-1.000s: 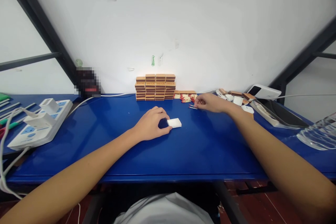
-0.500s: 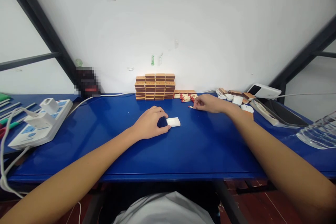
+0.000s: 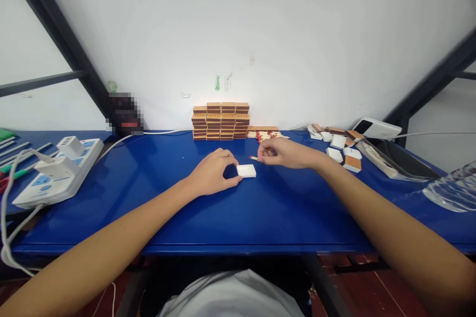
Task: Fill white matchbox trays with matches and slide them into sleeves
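Observation:
Thumb and fingers of my left hand grip the left end of a small white matchbox tray resting on the blue table. Just to the right and slightly behind it, my right hand pinches red-tipped matches, their heads pointing left toward the tray; how many it holds I cannot tell. Behind my right hand lies a pile of loose matches, partly covered by the hand. A stack of closed matchboxes stands against the wall, left of the pile.
White trays and matchbox sleeves lie scattered at the right, near a white device and a dark tablet-like object. Clear plastic sits at the far right. A power strip with cables occupies the left side.
My right hand has moved left and nearer, from beside the match pile toward the white tray, carrying the matches. My left hand keeps its grip on the tray.

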